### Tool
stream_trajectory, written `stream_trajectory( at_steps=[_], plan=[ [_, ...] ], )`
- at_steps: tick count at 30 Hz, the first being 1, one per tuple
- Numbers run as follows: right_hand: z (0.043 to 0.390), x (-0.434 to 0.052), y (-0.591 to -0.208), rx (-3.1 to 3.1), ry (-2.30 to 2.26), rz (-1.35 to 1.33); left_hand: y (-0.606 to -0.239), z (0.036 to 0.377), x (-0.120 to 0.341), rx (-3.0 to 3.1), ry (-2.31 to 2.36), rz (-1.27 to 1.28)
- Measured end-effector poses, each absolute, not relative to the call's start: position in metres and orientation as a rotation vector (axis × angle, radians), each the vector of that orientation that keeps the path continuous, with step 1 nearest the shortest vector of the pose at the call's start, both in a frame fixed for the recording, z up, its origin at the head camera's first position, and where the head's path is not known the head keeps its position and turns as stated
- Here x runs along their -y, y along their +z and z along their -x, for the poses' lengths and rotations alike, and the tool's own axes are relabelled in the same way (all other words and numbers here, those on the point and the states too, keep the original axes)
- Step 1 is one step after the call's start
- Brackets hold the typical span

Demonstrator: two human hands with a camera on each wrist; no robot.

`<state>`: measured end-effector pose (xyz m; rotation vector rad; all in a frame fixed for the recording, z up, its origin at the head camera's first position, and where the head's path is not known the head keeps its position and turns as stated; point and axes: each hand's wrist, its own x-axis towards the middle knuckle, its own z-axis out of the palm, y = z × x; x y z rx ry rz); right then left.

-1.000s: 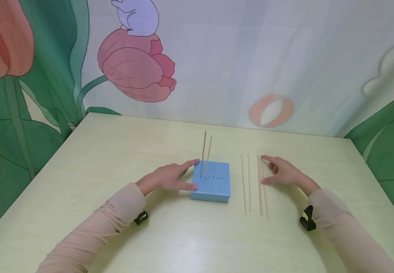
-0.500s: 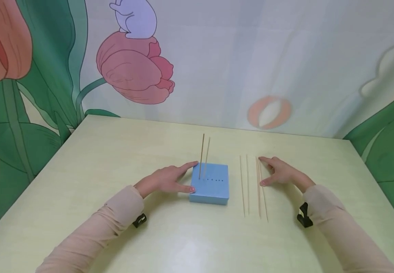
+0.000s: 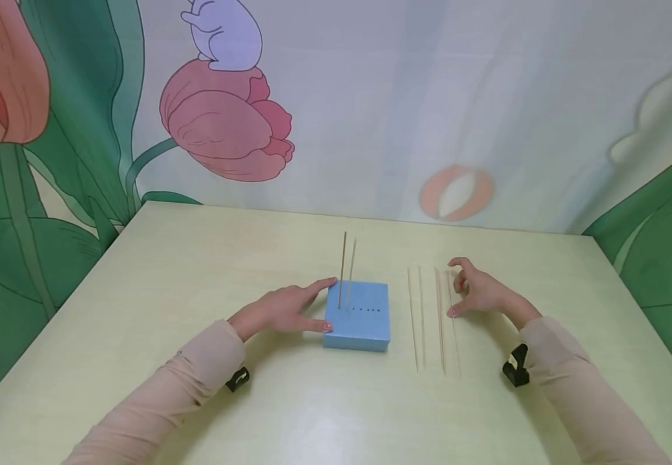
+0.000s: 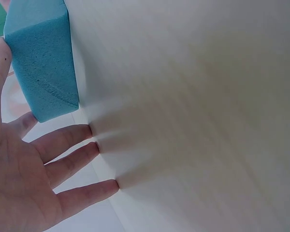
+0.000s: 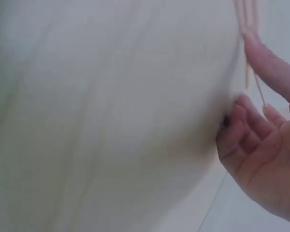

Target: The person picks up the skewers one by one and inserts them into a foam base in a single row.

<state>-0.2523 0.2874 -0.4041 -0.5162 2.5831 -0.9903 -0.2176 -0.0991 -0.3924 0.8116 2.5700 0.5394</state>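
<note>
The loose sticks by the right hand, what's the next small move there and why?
Probably close thumb and forefinger of the right hand on the nearest of the loose sticks and lift it. Its fingers are curled right at that stick but don't clearly hold it. The left hand braces the blue foam block, where two upright sticks stand beside free holes.

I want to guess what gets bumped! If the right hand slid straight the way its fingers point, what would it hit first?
Probably the sticks lying flat just left of the right hand; its fingertips nearly touch them. The blue block comes later.
</note>
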Motion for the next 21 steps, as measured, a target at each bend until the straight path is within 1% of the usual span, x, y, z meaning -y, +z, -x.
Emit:
stream_trajectory(
  at_steps=[7, 14, 21],
  plan=[
    [0.241, -0.294, -0.397, -2.301, -1.459, 0.421, -0.394, 0.218, 0.098, -2.561, 0.544, -0.798],
    [0.221, -0.284, -0.374, -2.457, -1.542, 0.388, -0.393, 0.221, 0.099, -2.530, 0.570, -0.803],
    [0.204, -0.267, -0.351, -2.590, -1.624, 0.425, -0.390, 0.221, 0.099, -2.508, 0.608, -0.802]
  ],
)
